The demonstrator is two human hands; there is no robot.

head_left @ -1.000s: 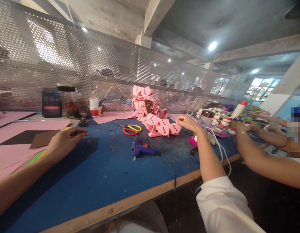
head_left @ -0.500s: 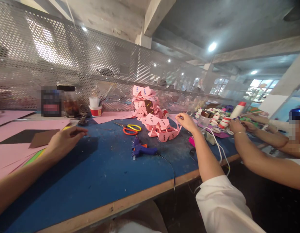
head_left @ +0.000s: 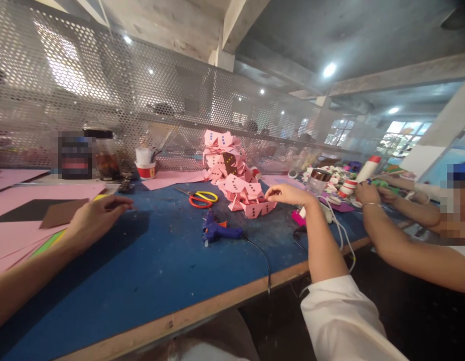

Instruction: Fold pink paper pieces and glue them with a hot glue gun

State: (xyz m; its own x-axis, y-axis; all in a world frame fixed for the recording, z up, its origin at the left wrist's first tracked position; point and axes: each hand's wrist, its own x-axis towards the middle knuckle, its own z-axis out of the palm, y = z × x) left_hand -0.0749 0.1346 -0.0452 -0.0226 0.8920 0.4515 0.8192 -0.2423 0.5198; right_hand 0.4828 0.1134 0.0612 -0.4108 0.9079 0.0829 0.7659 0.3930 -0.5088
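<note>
A heap of folded pink paper strips with printed square dots [head_left: 242, 188] lies at the back middle of the blue table. My right hand [head_left: 288, 194] is at the heap's right side, its fingertips pinched on the end of a pink paper strip [head_left: 263, 208]. My left hand [head_left: 100, 215] hovers by the paper sheets on the left, fingers stretched out and holding nothing. Between my hands, a blue glue gun [head_left: 222, 231] lies on its side with its cord running off the front edge. Scissors with red and yellow handles [head_left: 204, 198] lie behind it.
Pink sheets [head_left: 10, 240] with dark and brown paper on top cover the table's left. A lidded jar [head_left: 107, 163] and a red-white cup [head_left: 145, 170] stand at the back by a perforated metal screen [head_left: 172, 100]. To the right, a co-worker's arms [head_left: 398, 240] reach over piled craft parts.
My right hand has moved left and down, bringing the pink strip onto the heap. My left hand has barely moved; the view has shifted slightly.
</note>
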